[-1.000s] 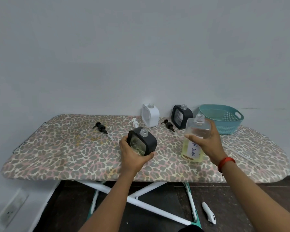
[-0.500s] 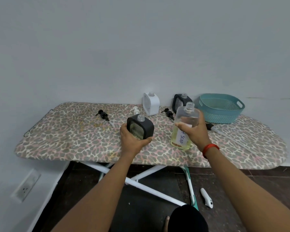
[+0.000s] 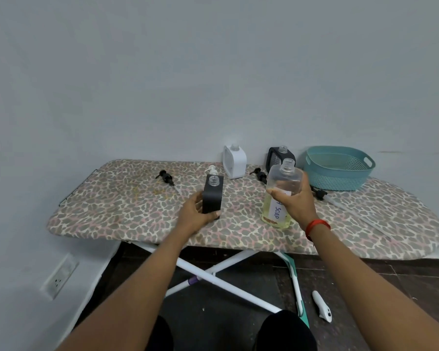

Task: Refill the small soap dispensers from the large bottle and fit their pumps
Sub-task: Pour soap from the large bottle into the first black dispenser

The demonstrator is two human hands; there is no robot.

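Note:
My left hand (image 3: 197,216) grips a small black dispenser (image 3: 213,196) that stands upright on the ironing board (image 3: 127,219), its clear threaded neck uncapped. My right hand (image 3: 295,201) holds the large clear bottle (image 3: 280,193), labelled "soap", with yellow liquid low in it and no cap on. At the back stand a white dispenser (image 3: 235,162) and a second black dispenser (image 3: 279,158), both without pumps. Loose pumps lie on the board: a white one (image 3: 211,170), a black one (image 3: 165,176) at the left, another black one (image 3: 259,174) in the middle and one with a long tube (image 3: 319,193) at the right.
A teal plastic basket (image 3: 337,168) sits at the back right of the board, close to the wall. Under the board are white crossed legs (image 3: 223,279). A white handheld object (image 3: 321,306) lies on the dark floor. A wall socket (image 3: 58,276) is low on the left.
The left hand has turned the black dispenser so its narrow side faces me. The large bottle stays upright in my right hand. My head has drawn back, so the board looks farther away.

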